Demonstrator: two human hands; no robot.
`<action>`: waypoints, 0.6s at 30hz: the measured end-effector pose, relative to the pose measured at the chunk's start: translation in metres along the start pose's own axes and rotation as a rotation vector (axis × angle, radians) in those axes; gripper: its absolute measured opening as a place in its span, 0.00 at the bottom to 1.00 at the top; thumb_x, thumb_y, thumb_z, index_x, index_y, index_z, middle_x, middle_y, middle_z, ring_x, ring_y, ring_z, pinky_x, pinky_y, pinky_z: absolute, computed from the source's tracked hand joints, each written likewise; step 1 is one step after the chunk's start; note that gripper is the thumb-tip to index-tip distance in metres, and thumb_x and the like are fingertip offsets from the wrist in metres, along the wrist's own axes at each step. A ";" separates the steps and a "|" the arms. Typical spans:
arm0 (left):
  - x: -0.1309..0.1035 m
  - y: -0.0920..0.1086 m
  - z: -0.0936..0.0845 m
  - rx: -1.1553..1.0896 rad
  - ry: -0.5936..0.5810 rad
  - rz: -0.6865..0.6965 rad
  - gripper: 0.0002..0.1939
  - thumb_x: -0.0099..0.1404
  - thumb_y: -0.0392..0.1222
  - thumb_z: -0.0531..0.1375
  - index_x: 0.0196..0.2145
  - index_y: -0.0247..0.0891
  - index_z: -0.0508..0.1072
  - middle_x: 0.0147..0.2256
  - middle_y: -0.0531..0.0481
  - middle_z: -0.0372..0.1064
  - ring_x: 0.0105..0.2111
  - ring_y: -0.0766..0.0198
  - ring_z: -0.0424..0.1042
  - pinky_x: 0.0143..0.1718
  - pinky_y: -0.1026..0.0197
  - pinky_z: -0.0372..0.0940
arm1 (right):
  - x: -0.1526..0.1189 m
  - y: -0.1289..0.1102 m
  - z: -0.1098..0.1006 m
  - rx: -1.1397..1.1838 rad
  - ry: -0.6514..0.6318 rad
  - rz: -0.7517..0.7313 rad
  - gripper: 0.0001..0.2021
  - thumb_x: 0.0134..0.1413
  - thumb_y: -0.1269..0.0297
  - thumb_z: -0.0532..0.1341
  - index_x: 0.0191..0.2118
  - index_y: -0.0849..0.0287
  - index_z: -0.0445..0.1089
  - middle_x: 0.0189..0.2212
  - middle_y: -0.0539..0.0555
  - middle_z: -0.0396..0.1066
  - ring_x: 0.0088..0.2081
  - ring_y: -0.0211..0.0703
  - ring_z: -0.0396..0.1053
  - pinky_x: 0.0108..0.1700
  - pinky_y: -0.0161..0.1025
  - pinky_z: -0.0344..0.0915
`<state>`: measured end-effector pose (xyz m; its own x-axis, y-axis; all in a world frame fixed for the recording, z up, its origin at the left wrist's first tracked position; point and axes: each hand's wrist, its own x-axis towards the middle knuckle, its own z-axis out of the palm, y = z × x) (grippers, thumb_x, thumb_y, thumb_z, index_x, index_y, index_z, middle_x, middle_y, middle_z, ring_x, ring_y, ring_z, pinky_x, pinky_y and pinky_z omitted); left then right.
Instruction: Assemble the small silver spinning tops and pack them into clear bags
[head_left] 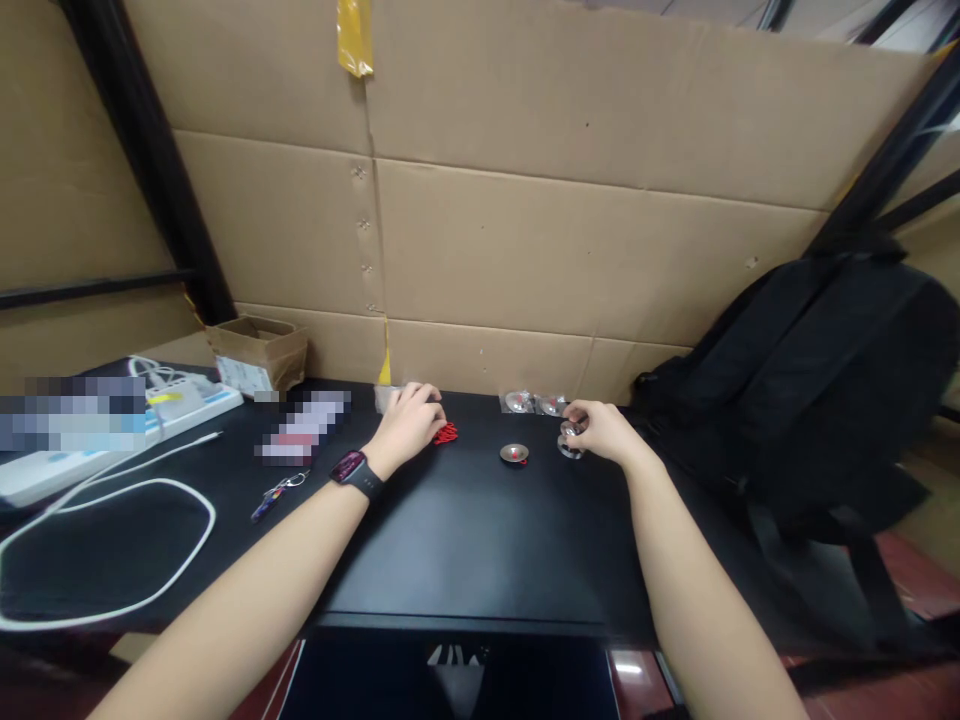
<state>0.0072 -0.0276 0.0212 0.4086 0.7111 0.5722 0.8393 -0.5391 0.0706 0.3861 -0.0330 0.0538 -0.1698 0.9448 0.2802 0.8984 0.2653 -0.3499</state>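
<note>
My left hand (409, 420), with a dark watch on its wrist, curls its fingers down onto a small bundle of red cord (446, 433) on the black table. The fingertips are partly hidden behind the hand. To the right, my right hand (604, 430) pinches a shiny, clear round piece (570, 446) at the table surface. Between the hands lies a small metal disc (514, 454), dished, with a red spot at its middle and a bit of red at its edge. Two round pieces in clear wrappers (519, 402) lie behind it near the cardboard wall.
At the left are a white power strip (202, 404), a white cable (210, 520), a brown paper box (262, 350), a blurred-out phone-like item (307, 425) and a keychain (277, 492). A black backpack (810, 380) stands at the right. Cardboard (487, 250) walls the back.
</note>
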 end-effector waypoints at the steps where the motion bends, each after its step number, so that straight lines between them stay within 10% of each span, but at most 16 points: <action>1: 0.000 0.000 0.000 0.003 0.007 -0.004 0.08 0.67 0.42 0.61 0.30 0.43 0.79 0.48 0.44 0.69 0.52 0.49 0.61 0.50 0.46 0.57 | 0.000 0.003 0.000 -0.003 -0.019 0.001 0.17 0.36 0.64 0.70 0.39 0.55 0.77 0.36 0.53 0.79 0.32 0.44 0.74 0.34 0.36 0.66; 18: 0.001 0.028 -0.011 -0.005 0.078 -0.006 0.09 0.68 0.40 0.57 0.36 0.43 0.78 0.45 0.44 0.73 0.51 0.49 0.63 0.49 0.45 0.55 | 0.003 0.020 0.010 0.204 -0.163 0.012 0.20 0.35 0.70 0.72 0.41 0.58 0.77 0.34 0.54 0.79 0.33 0.45 0.76 0.37 0.37 0.70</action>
<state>0.0272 -0.0469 0.0330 0.3740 0.6769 0.6340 0.8399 -0.5372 0.0781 0.4002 -0.0233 0.0387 -0.2377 0.9621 0.1333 0.8032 0.2719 -0.5301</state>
